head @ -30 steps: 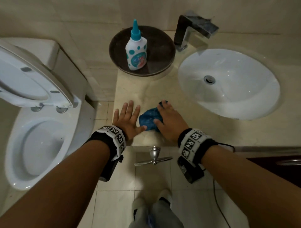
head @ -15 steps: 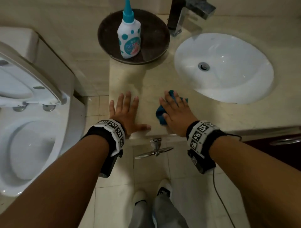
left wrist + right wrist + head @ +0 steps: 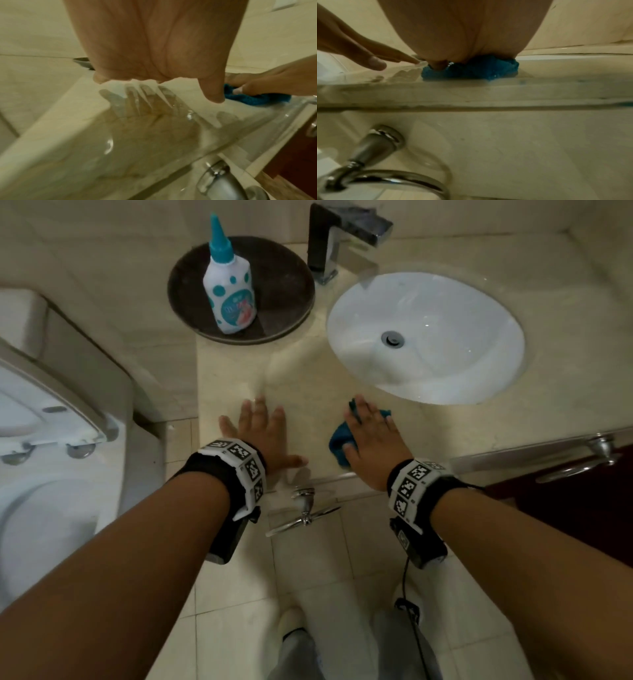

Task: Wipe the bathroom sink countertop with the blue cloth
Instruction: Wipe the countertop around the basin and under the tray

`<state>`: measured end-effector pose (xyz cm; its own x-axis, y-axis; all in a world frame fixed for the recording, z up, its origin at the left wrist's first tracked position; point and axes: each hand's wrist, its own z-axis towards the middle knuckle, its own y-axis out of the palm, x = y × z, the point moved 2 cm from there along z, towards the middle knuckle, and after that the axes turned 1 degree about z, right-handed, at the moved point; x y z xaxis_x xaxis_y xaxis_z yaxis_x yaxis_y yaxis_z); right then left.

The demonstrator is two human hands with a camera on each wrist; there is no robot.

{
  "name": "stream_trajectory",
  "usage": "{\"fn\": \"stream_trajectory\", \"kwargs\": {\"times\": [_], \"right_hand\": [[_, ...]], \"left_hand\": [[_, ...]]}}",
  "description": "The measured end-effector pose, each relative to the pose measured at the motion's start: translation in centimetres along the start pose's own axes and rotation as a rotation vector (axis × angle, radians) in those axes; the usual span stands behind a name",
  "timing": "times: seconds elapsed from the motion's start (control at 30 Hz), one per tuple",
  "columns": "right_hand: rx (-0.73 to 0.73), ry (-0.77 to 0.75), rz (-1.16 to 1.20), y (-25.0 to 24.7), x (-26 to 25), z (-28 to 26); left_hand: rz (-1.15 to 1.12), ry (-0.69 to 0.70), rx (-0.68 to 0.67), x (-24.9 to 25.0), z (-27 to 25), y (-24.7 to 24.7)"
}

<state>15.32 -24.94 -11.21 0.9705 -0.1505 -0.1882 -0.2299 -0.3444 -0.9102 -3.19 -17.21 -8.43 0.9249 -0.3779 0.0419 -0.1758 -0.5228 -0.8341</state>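
A crumpled blue cloth lies on the beige countertop near its front edge, just in front of the white sink basin. My right hand presses down on it with straight fingers, so only its left part and far tip show. The right wrist view shows the cloth squashed under the palm. My left hand lies flat on the counter's left end with fingers spread, a hand's width from the cloth. The counter surface looks wet and reflective under the left hand.
A brown round tray with a white and teal bottle stands at the counter's back left. A chrome faucet rises behind the basin. A toilet sits to the left. A metal towel ring hangs below the counter edge.
My right hand has slid the cloth to the right along the front edge, away from the left hand. The left hand has stayed flat in place.
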Motion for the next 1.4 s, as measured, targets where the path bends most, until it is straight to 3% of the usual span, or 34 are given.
{"fn": "stream_trajectory", "kwargs": {"times": [0.1, 0.47, 0.93, 1.13, 1.4], "right_hand": [[-0.008, -0.008, -0.01, -0.2, 3.0, -0.7], [-0.012, 0.005, -0.042, -1.7, 15.7, -2.9], [0.042, 0.019, -0.061, -3.8, 30.3, -3.8], [0.038, 0.025, -0.084, -4.9, 34.3, -3.5], [-0.072, 0.203, -0.106, -7.8, 41.5, -4.4]], "left_hand": [[0.028, 0.078, 0.013, 4.1, -0.2, -0.3], [-0.039, 0.155, 0.054, 18.9, 2.4, 0.6], [-0.026, 0.132, -0.008, 34.4, 6.5, 0.3], [-0.009, 0.079, -0.065, 36.8, 7.1, 0.0], [0.007, 0.066, -0.11, 36.7, 7.1, -0.3]]}}
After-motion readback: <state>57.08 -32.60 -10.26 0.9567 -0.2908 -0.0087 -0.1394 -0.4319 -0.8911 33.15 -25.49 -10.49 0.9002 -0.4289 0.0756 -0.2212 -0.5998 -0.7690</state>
